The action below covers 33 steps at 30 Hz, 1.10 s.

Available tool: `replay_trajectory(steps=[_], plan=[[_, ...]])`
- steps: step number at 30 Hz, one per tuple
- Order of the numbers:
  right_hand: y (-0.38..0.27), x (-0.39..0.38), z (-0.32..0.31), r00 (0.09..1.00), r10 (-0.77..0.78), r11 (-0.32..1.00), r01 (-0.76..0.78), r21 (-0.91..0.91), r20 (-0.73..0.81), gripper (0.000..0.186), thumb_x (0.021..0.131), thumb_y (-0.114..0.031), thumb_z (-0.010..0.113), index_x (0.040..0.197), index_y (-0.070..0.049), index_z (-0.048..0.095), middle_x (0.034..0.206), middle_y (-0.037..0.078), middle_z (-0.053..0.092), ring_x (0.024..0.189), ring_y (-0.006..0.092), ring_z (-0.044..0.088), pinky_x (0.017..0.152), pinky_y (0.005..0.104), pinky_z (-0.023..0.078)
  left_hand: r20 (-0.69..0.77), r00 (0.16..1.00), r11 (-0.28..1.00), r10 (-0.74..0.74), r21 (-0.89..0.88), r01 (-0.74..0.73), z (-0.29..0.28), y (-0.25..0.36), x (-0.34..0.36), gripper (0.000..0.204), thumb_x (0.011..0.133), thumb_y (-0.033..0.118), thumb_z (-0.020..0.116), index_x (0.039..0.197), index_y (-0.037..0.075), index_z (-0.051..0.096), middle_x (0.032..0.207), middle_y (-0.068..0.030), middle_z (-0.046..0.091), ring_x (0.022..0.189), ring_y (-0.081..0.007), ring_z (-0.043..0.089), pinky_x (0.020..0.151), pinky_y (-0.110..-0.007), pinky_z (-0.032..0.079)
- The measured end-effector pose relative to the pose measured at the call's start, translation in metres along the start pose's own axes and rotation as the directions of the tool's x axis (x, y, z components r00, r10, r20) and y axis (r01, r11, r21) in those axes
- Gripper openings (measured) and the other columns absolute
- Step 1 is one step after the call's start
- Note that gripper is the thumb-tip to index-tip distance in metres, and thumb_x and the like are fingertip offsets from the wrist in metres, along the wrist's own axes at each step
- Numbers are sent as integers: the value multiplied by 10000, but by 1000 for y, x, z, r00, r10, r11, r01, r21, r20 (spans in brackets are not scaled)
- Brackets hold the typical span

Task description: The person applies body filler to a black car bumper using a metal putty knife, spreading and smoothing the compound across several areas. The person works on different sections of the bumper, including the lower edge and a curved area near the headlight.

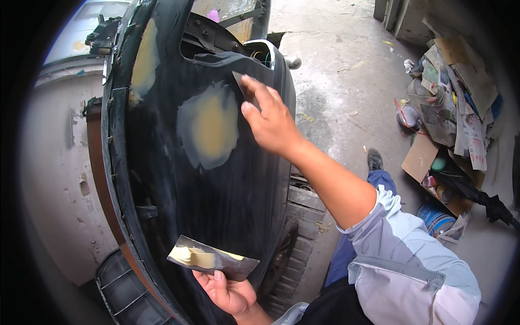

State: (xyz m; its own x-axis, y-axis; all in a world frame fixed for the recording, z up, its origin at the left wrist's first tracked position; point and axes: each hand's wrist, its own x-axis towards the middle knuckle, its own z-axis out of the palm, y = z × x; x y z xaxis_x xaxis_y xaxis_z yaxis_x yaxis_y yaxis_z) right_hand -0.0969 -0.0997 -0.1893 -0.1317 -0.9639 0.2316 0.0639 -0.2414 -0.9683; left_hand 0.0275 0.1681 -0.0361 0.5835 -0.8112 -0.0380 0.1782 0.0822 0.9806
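My right hand pinches a thin dark putty scraper between thumb and fingers. The blade is at the right edge of a tan filler patch with a grey border, on a black car body panel; I cannot tell whether it touches the panel. Low in the picture, my left hand grips a flat metal putty plate from beneath. Soft pale-yellow body filler lies on that plate, heaped toward its left end. Another tan filler patch covers the panel's upper left.
An opening with exposed wires breaks the panel's top. Along the left runs the panel's seam edge, beside a worn pale wall. At right, papers, an open tin, cardboard boxes, a black umbrella and a blue can crowd the floor.
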Motion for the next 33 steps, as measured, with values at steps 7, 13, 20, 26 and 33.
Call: replay_trajectory(steps=[7,13,20,26,33], plan=[[-32,-79,28,979,-153,985,162,-54,133,575,922,-85,618,1482,-43,493,1521,157,513,1385,373,468,1111,485,404,0,1000,1000,-9,18,9,-7,-4,0,588,907,-24,585,1479,54,471,1417,-135,597,1295,-277,585,1163,-440,440],[-40,-130,17,934,-168,976,203,-82,316,615,883,-35,642,1482,-50,506,1531,130,516,1394,357,469,1101,463,396,4,1000,1000,-21,-2,21,3,-5,1,589,909,-20,586,1481,50,466,1420,-138,593,1306,-284,577,1178,-445,420],[4,-59,-6,997,-41,998,43,-43,59,560,938,-89,574,1487,-54,465,1438,181,555,1333,397,497,1093,498,437,30,999,999,-34,-14,34,0,-7,-3,580,925,-31,573,1488,50,463,1431,-132,588,1318,-273,569,1187,-440,409],[-3,-65,5,971,-127,990,137,-33,202,584,939,-73,571,1507,-8,452,1427,213,537,1333,375,516,1147,434,410,-21,1000,1000,-19,16,20,-3,-3,-9,601,906,-30,571,1490,49,455,1423,-135,587,1312,-271,568,1185,-436,406],[-53,-139,4,908,-46,999,46,10,417,620,915,-39,618,1515,-33,459,1454,185,548,1355,369,494,1115,457,413,40,998,998,-57,-7,57,1,-7,-3,566,933,-39,546,1485,35,447,1466,-139,555,1357,-279,535,1208,-448,374]])
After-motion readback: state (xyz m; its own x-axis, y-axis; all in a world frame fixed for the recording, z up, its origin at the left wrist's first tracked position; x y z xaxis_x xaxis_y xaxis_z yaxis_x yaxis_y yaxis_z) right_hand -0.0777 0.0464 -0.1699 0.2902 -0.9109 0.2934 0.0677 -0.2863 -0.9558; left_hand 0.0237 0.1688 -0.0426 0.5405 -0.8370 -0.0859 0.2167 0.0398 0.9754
